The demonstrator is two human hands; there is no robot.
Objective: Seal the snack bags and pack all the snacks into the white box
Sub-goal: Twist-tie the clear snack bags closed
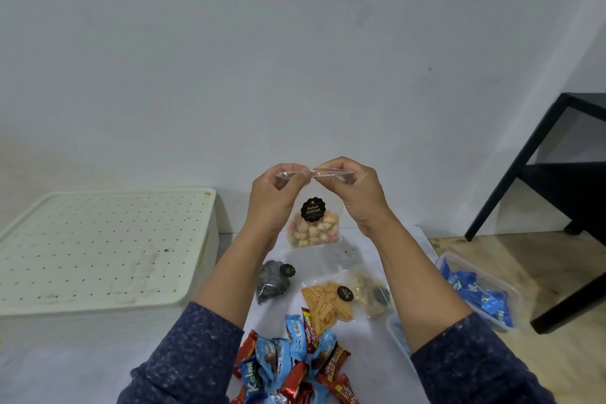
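Observation:
A clear biscuit bag (313, 226) with a black round label and small coloured biscuits hangs upright in the air above the white sheet. My left hand (273, 193) and my right hand (352, 190) both pinch its top strip, thumbs nearly touching in the middle. The white box (98, 246) stands at the left with its perforated lid on. Below the bag lie a bag of black-and-white swirl snacks (273, 280), a bag of orange sticks (328, 303) and a bag of mixed pieces (373, 293). A heap of red and blue wrapped bars (292, 364) lies near me.
A clear tub (478, 292) of blue wrapped snacks sits on the wooden floor at the right, and a second clear tub (396, 328) shows behind my right forearm. A black table frame (537, 167) stands at the far right. A pale wall rises behind everything.

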